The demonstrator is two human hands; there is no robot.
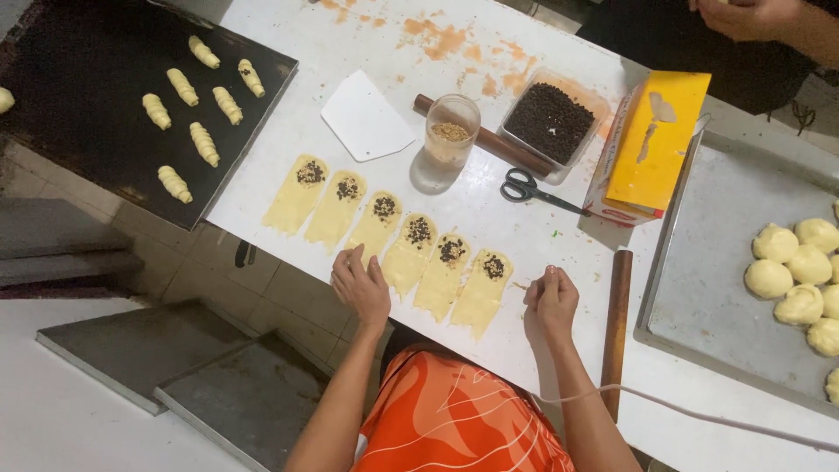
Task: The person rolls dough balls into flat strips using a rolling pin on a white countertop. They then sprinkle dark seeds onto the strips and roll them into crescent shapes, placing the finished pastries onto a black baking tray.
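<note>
Dough strips between hands, perhaps touching.

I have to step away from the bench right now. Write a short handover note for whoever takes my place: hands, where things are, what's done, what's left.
Left hand: open, fingers on the lower end of the third dough strip.
Right hand: loosely closed, resting on the white table beside the sixth strip; holds nothing that I can see.
Six flat strips lie in a row, each with dark filling at its top end.
Done: seven rolled pieces on the dark tray.
Left: all six strips unrolled; dough balls wait on the metal tray.
Filling tub, rolling pin within reach.
</note>
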